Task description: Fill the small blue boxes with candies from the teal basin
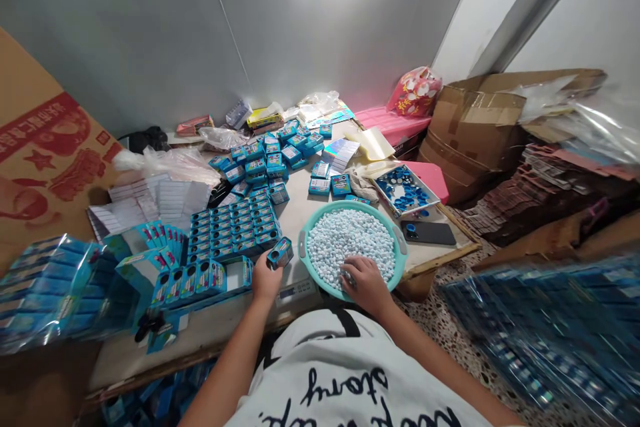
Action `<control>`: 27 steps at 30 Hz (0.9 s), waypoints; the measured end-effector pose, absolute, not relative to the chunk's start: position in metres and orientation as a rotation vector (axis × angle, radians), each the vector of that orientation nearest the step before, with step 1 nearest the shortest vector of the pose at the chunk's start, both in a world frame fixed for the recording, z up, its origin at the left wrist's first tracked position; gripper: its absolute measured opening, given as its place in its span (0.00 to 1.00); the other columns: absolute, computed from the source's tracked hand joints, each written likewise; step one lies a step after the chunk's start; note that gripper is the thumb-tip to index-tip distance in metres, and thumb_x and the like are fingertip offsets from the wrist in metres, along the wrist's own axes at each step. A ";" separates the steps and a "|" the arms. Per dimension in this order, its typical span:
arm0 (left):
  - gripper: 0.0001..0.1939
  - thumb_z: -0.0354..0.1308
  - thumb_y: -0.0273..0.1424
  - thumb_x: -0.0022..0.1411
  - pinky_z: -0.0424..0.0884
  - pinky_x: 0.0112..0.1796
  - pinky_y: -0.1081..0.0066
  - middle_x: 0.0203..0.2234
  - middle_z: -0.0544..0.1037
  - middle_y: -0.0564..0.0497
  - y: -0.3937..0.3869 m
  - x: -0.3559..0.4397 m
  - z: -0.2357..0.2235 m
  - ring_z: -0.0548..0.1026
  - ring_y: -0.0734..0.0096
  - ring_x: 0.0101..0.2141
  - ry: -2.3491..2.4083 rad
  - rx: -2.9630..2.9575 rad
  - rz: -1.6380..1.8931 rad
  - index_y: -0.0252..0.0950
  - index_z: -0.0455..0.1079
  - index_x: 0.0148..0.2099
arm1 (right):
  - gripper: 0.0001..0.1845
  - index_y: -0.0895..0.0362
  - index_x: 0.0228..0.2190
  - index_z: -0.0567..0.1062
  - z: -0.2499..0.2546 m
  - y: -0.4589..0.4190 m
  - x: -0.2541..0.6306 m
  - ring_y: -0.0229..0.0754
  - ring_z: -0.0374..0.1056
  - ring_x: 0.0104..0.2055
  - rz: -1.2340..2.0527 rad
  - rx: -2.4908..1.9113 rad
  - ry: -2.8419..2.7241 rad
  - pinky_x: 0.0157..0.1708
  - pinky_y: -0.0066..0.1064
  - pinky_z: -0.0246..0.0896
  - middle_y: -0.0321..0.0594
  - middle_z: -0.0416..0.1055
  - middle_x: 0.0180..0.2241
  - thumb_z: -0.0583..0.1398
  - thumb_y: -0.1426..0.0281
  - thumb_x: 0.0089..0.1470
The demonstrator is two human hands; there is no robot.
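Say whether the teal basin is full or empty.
Not empty: small white pellets spread across the teal basin, hiding its bottom, and the right hand touches them. Their depth cannot be told.

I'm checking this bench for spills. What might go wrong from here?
The white pellets could spill if the right hand bumps the basin, which sits near the table's edge. Stray ones might land on the phone beside it. The small box could slip from the left hand.

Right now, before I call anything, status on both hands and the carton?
Left hand holds small blue carton. Right hand at white pellets inside teal basin. No obstruction seen between carton and basin.
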State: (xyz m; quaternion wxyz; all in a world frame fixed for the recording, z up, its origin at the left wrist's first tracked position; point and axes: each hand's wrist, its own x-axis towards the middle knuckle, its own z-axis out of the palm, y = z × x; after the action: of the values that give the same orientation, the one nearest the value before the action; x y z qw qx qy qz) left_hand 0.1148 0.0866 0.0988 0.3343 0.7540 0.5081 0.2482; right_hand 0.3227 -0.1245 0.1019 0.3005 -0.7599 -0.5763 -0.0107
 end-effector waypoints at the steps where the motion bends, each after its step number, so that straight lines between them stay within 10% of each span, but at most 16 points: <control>1: 0.23 0.63 0.27 0.51 0.73 0.45 0.58 0.42 0.80 0.44 0.087 0.112 0.095 0.78 0.57 0.41 1.324 1.923 0.604 0.37 0.72 0.51 | 0.10 0.52 0.41 0.77 0.101 -0.124 0.323 0.49 0.65 0.51 -0.034 -2.016 -1.530 0.52 0.43 0.58 0.43 0.73 0.44 0.60 0.70 0.56; 9: 0.38 0.71 0.31 0.47 0.71 0.52 0.57 0.55 0.72 0.38 0.089 0.099 0.088 0.72 0.55 0.55 1.225 1.714 0.670 0.37 0.64 0.60 | 0.10 0.51 0.41 0.76 0.098 -0.124 0.324 0.49 0.65 0.51 -0.020 -2.009 -1.542 0.52 0.43 0.57 0.43 0.73 0.44 0.59 0.69 0.58; 27: 0.22 0.63 0.39 0.57 0.73 0.49 0.60 0.50 0.74 0.44 0.097 0.070 0.123 0.73 0.59 0.50 1.218 1.887 0.851 0.39 0.71 0.53 | 0.10 0.53 0.42 0.76 0.095 -0.124 0.323 0.49 0.65 0.51 -0.006 -2.043 -1.589 0.51 0.42 0.57 0.44 0.72 0.45 0.58 0.68 0.59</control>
State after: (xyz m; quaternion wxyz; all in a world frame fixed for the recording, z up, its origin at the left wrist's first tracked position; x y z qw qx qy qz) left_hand 0.0699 0.0967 0.1228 0.3614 0.7325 0.4729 0.3304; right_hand 0.3229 -0.1238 0.0951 0.2730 -0.7594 -0.5905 -0.0022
